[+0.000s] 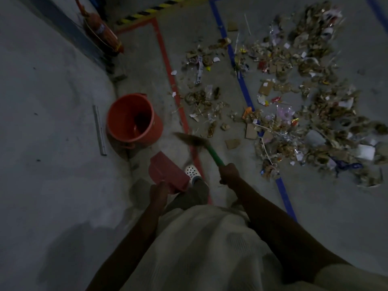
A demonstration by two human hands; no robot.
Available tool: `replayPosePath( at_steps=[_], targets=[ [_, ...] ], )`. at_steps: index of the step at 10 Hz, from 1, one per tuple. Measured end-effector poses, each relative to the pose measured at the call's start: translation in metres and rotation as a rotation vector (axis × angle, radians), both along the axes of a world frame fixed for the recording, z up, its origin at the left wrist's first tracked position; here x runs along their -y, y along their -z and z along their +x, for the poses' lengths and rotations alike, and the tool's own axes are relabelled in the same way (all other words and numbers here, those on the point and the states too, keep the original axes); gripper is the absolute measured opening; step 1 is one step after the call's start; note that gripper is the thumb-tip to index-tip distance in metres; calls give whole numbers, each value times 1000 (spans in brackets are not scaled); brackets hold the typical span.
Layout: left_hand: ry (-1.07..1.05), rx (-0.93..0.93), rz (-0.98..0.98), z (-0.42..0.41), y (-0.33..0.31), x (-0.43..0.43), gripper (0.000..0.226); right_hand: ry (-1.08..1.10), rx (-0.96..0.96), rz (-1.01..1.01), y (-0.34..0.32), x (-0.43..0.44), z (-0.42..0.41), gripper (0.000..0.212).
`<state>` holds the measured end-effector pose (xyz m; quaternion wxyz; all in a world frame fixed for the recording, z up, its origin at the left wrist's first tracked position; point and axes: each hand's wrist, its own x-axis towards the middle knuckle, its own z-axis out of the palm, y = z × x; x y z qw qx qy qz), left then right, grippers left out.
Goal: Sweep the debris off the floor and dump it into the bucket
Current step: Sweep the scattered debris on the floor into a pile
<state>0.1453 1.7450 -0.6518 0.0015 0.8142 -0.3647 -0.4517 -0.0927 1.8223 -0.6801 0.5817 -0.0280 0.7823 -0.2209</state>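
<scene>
The orange bucket (pixel 134 118) stands open at middle left, and paper and cardboard scraps (pixel 279 120) lie scattered across the upper right.

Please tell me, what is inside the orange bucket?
Inside the bucket only its orange wall and a dark bottom show; none of the debris shows there. The near wall hides part of the bottom.

Dim grey concrete floor (pixel 63 101), red tape line (pixel 168 66), blue tape line (pixel 235 59) (hazard stripes (pixel 147 12) beyond).

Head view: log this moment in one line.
left hand: holds red dustpan | right hand: grips broom | bucket: upright | debris: scattered, uncollected
</scene>
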Motion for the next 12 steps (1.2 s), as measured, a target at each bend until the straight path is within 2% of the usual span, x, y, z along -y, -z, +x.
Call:
replayPosePath(
  at_steps=[1, 2, 3, 4, 6, 7, 9, 10, 12],
  targets=[
    [65, -82, 14, 3, 8, 51, 50, 291, 23, 92, 12, 20, -18, 41],
    [147, -72, -25, 4, 16, 83, 44, 433, -28, 136, 21, 34, -14, 41],
    [211, -56, -24, 1, 21, 130, 49, 594, -167, 159, 18, 69, -7, 41],
    [216, -83, 12, 1, 26, 150, 55, 717, -217, 134, 3, 89, 18, 41],
    [276, -94, 69, -17, 34, 171, 56, 466, -208, 11, -32, 71, 80, 47],
    [326, -76, 102, -36, 39, 162, 52, 184, -261, 50, -39, 42, 67, 53],
    [438, -80, 142, -60, 32, 143, 52, 223, -44, 168, -20, 15, 20, 45],
    [414, -101, 109, -73, 25, 142, 54, 116, -54, 261, -16, -5, 1, 41],
    [347, -93, 58, -85, 14, 131, 57, 297, -84, 337, -6, -27, -43, 45]
  ],
)
